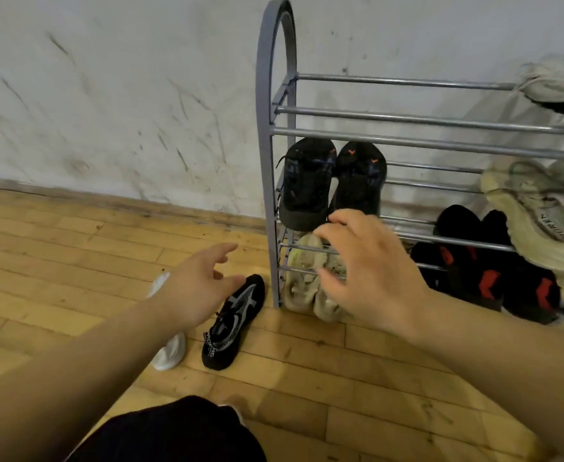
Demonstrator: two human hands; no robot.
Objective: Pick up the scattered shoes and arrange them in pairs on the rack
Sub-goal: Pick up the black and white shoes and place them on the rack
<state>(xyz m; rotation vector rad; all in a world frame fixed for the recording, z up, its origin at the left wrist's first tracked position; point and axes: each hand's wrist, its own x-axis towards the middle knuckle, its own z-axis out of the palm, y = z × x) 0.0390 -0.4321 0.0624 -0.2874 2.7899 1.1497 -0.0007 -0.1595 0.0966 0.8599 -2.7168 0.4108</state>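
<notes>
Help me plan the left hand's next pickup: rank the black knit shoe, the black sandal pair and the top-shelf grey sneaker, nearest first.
1. Black knit shoe, on the floor just under the left hand.
2. Black sandal pair, left end of the middle shelf.
3. Grey sneaker, top shelf, far right.

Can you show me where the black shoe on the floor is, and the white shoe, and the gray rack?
black shoe (232, 323): head view, on its patterned top, lying on the wooden floor.
white shoe (170, 353): head view, on the end showing below the left forearm.
gray rack (267, 181): head view, on its left upright post.
</notes>
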